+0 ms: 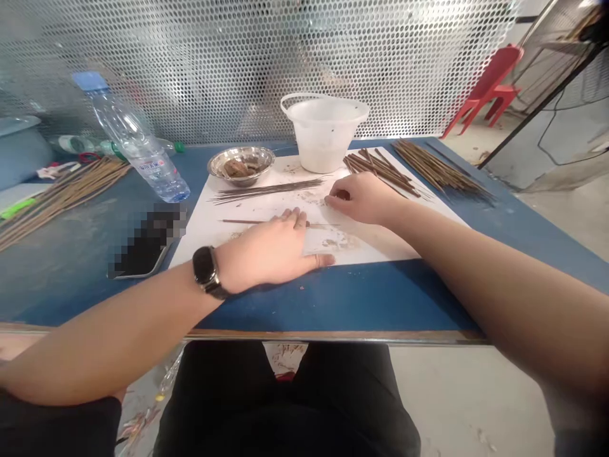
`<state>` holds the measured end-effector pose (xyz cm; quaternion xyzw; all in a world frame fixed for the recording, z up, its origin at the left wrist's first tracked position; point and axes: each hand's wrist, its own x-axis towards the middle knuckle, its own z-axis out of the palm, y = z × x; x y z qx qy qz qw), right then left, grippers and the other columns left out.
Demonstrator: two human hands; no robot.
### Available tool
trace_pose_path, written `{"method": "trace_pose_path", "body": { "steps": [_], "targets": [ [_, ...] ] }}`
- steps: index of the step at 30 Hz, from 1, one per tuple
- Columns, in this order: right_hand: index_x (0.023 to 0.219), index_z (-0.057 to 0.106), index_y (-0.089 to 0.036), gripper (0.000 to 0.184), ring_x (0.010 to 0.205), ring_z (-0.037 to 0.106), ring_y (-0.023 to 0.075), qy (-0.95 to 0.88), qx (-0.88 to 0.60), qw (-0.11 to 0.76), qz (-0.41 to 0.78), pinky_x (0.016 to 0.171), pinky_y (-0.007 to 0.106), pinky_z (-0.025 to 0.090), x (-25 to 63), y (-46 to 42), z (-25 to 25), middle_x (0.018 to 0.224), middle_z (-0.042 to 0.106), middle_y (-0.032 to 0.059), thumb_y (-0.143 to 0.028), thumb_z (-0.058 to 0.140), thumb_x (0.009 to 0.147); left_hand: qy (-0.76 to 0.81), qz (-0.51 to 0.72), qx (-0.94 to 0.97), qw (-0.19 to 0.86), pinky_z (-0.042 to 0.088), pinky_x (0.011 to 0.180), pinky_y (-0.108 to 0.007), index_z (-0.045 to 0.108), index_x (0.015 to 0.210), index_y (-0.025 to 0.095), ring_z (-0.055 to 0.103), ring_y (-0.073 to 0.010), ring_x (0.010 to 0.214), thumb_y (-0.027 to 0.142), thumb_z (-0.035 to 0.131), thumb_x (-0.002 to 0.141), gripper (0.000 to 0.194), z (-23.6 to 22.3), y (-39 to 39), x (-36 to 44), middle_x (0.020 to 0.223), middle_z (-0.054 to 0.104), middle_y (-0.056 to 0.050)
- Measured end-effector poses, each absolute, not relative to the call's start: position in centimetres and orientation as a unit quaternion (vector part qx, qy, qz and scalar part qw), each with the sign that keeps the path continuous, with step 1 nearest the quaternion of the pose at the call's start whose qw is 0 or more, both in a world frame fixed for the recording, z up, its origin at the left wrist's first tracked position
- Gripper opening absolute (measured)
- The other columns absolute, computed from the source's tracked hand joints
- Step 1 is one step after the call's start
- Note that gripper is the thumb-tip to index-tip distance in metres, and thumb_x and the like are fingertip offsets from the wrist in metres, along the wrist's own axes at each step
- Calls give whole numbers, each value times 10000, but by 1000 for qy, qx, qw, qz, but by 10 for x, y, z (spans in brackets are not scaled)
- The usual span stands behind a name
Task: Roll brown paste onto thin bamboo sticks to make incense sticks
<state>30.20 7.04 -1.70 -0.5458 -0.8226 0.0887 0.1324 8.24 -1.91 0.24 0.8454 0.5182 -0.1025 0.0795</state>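
My left hand (271,251), a black watch on its wrist, lies flat with fingers stretched out on a white sheet (380,244) over the blue table. A thin stick (242,221) runs under its fingertips. My right hand (364,197) rests further back on the sheet, fingers curled and pinched around something small and brown that I cannot make out. A row of thin dark sticks (266,189) lies on the sheet behind my left hand. Thicker brown coated sticks (380,166) lie to the right of my right hand.
A white bucket (326,130) and a metal bowl (241,165) of brown paste stand at the back. A water bottle (137,143) and a phone (145,247) are at left, with bamboo sticks (57,193). More sticks (442,168) lie far right. Perforated metal screen behind.
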Motion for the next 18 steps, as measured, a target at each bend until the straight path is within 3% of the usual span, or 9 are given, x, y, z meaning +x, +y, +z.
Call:
{"method": "trace_pose_path", "body": {
  "steps": [5,12,18],
  "targets": [
    [911,769,-203,243,901,693,269,-826,-546,113,89,740,393,467,300,73,-18,967,795,110,-364,619,1012,513,-93,847,101,230,1355,-459,53,1768,9,139,-368,1708,817,258,1033,1112,2,7,86,1836,34,-209],
    [928,765,-184,256,913,687,257,-826,-545,107,91,745,375,456,299,69,-15,977,790,108,-360,607,1027,526,-120,834,119,227,1356,-563,143,1775,41,157,-431,1695,944,268,941,1235,4,-24,83,1836,84,-189],
    [957,766,-171,261,899,667,249,-832,-540,102,80,717,368,432,299,71,-16,980,780,107,-362,603,1028,501,-89,855,96,177,1374,-456,38,1762,-15,98,-380,1710,844,258,1016,1159,-4,9,88,1836,5,-210]
  ]
}}
